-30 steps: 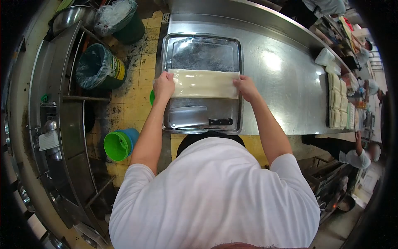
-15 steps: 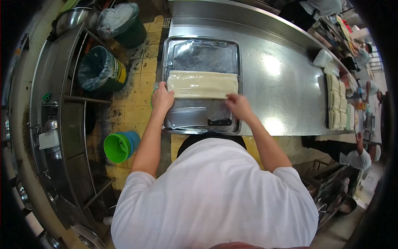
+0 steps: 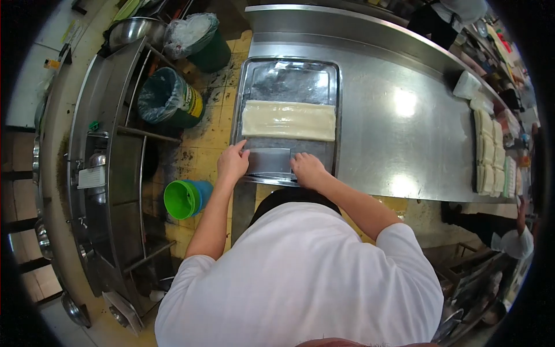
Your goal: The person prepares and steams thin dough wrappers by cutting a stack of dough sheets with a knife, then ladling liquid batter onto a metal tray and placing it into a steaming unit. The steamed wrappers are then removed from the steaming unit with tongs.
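A folded slab of pale, glossy dough (image 3: pixel 288 120) lies across the metal tray (image 3: pixel 338 87). In front of it a cleaver (image 3: pixel 269 160) rests flat in the tray, its wide blade toward the left. My right hand (image 3: pixel 308 170) is closed over the cleaver's black handle, which is hidden beneath the fingers. At the tray's left rim, beside the blade's far end, is my left hand (image 3: pixel 233 164). Its thumb and fingers are apart with nothing held. Neither hand touches the dough.
The tray sits at the left end of a steel counter (image 3: pixel 376 139). Stacked pale blocks (image 3: pixel 489 153) stand at its right end. Lined bins (image 3: pixel 170 98) and a green bucket (image 3: pixel 180 199) are on the floor at left. Co-workers (image 3: pixel 511 240) show at far right.
Both hands have left the dough and come nearer my body. My right hand has moved left onto the cleaver's handle. The whole view has shifted slightly.
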{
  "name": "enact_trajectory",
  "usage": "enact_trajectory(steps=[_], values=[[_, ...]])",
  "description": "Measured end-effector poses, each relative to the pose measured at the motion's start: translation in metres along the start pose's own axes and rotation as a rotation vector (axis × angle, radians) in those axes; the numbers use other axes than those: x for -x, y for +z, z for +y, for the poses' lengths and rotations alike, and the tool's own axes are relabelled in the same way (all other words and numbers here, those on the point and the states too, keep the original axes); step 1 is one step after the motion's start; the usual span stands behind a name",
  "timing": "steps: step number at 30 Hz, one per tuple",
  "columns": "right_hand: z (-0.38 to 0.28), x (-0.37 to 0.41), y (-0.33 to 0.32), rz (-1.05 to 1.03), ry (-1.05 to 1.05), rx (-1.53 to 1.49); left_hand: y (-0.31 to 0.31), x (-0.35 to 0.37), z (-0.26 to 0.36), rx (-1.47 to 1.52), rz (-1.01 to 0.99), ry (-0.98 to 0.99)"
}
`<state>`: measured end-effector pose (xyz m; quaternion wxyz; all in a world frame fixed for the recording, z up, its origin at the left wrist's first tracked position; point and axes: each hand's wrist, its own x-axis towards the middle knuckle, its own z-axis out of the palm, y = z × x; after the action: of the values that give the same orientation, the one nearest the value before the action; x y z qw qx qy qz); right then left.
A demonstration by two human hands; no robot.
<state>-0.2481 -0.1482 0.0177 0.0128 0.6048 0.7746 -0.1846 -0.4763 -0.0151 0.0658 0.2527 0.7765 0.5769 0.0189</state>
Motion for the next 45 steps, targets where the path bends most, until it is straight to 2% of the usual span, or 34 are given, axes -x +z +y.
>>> enact_trajectory(steps=[6, 12, 14, 15, 17, 18, 20, 21, 23, 24, 26, 31, 38, 45], values=[[-0.005, -0.009, -0.022, -0.091, 0.065, -0.063, -0.012, 0.016, -0.001, 0.089, 0.119, 0.000], [-0.013, 0.007, -0.058, -0.124, 0.307, -0.418, -0.021, -0.012, -0.019, 0.226, 0.199, -0.017], [-0.022, 0.011, -0.063, -0.005, 0.466, -0.678, -0.024, -0.028, -0.029, 0.244, 0.214, 0.005], [-0.025, 0.008, -0.061, -0.009, 0.481, -0.671, -0.027, -0.038, -0.033, 0.265, 0.206, 0.021], [-0.028, -0.004, -0.047, 0.184, 0.716, -1.006, -0.031, -0.055, -0.041, 0.298, 0.186, 0.038], [-0.030, -0.010, -0.040, 0.181, 0.734, -1.000, -0.033, -0.063, -0.045, 0.302, 0.189, 0.062], [-0.031, -0.023, -0.026, 0.474, 0.764, -0.976, -0.035, -0.077, -0.051, 0.316, 0.172, 0.092], [-0.031, -0.029, -0.024, 0.473, 0.782, -0.968, -0.035, -0.084, -0.054, 0.316, 0.150, 0.088], [-0.030, -0.042, -0.019, 0.413, 0.930, -1.467, -0.034, -0.098, -0.058, 0.323, 0.115, 0.086], [-0.035, -0.045, -0.026, 0.411, 0.949, -1.463, -0.034, -0.103, -0.058, 0.325, 0.100, 0.105], [-0.047, -0.048, -0.048, 0.400, 1.005, -1.689, -0.032, -0.112, -0.062, 0.331, 0.074, 0.124], [-0.053, -0.059, -0.039, 0.430, 1.051, -1.750, -0.030, -0.130, -0.072, 0.346, 0.049, 0.193], [-0.058, -0.062, -0.029, 0.468, 1.036, -1.685, -0.035, -0.137, -0.069, 0.307, 0.005, 0.179], [-0.062, -0.063, -0.031, 0.477, 1.067, -1.659, -0.029, -0.159, -0.015, 0.347, -0.027, 0.336]])
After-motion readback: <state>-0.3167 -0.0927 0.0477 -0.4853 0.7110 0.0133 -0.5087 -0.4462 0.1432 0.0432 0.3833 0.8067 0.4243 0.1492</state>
